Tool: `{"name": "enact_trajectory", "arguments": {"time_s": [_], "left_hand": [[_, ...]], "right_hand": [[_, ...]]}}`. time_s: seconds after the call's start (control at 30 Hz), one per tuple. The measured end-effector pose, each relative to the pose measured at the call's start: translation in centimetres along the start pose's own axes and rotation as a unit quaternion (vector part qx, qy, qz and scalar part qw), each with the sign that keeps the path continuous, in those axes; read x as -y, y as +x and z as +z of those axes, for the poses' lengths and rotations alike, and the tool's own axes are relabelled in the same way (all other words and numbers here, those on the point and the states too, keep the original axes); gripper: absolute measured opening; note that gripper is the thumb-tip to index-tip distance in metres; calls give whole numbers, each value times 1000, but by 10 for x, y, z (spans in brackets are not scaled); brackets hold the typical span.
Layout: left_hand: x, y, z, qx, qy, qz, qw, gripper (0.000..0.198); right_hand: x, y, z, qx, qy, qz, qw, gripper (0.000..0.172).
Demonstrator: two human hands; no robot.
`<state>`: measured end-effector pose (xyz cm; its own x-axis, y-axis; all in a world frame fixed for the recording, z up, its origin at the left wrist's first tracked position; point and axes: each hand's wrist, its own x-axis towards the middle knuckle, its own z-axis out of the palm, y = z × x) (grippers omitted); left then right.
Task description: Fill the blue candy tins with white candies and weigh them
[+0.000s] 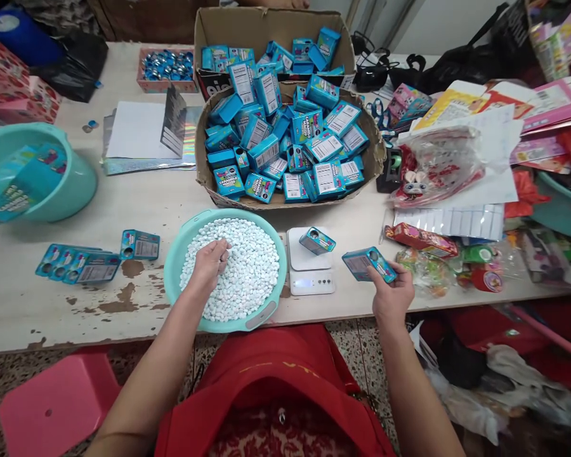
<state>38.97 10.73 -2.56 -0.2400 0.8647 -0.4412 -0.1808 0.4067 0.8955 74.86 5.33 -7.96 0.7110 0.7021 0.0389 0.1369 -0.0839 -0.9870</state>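
My left hand (210,261) is over a turquoise bowl (172,279) full of small white candies (240,273). Its fingers are pinched together, and what they hold, if anything, I cannot make out. On the right, my right hand (394,289) grips a small blue candy box (361,264) above the table, tilted, with a round dark hole at one end. Between the hands lies a white digital scale (309,282), with another blue box (318,240) on its plate.
Several blue boxes (83,263) stand at the left near a turquoise bucket (80,184). Behind the bowl is a cardboard carton (285,204) heaped with blue boxes. A box of blue caps (166,66) sits farther back. Packaging and a plastic bag (442,158) crowd the right.
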Motion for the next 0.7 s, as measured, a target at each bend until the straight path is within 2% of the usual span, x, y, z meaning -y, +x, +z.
{"name": "enact_trajectory", "arguments": {"time_s": [0.1,0.2,0.27,0.33,0.4,0.47,0.57,0.63,0.7], "left_hand": [[3,1,7,-7,15,6,1000,33],[6,2,10,-20,39,10,999,31],[8,2,10,-22,45,14,999,30],[10,1,7,-32,60,31,997,29],[11,0,5,-58,126,76,987,27],[11,-2,4,-86,255,128,955,24],[13,-4,3,-79,437,181,877,15],[17,-5,1,-43,484,200,851,13],[21,-6,-4,-26,495,212,842,16]], "right_hand": [[-40,9,-1,-39,-54,13,998,58],[-61,5,-3,-42,-70,20,996,62],[-60,-1,-5,-45,-97,-7,994,66],[-50,-8,-2,-48,-153,-83,984,69],[-35,-13,12,-21,-192,-166,967,72],[-22,-15,36,43,-177,-192,964,74],[-9,-12,75,157,-117,-119,973,64],[-5,-9,93,193,-89,-64,975,53],[0,-8,100,198,-73,-54,976,47]]}}
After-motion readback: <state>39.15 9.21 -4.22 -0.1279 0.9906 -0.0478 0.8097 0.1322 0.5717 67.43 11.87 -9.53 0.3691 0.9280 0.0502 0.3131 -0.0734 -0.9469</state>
